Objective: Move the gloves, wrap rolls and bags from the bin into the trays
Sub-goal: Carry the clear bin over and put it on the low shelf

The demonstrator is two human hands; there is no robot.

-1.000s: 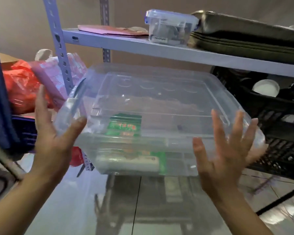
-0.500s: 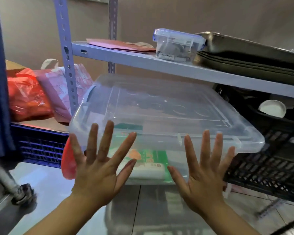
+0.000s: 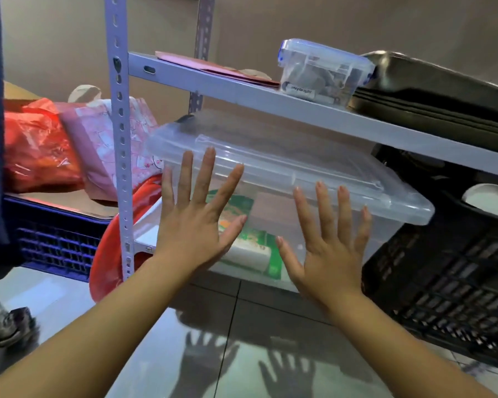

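Note:
A clear plastic bin (image 3: 314, 179) with its lid on sits on the low shelf of a grey metal rack, under the upper shelf. Through its front wall I see a green-and-white boxed wrap roll (image 3: 253, 254) and a green packet (image 3: 236, 205). My left hand (image 3: 196, 222) lies flat against the bin's front left, fingers spread. My right hand (image 3: 328, 248) is flat against the front right, fingers spread too. Neither hand grips anything. Dark metal trays (image 3: 443, 96) are stacked on the upper shelf at the right.
A small clear lidded box (image 3: 322, 70) and a pink folder (image 3: 213, 67) lie on the upper shelf. A black crate (image 3: 457, 282) holding a white bowl (image 3: 489, 199) stands right of the bin. Red and pink bags (image 3: 55, 145) sit on a blue crate (image 3: 55, 239) at left. The rack post (image 3: 121, 139) stands beside the bin.
Both hands moved from the bin's sides to its front face, palms flat. The bin has slid further back onto the low shelf, under the upper shelf.

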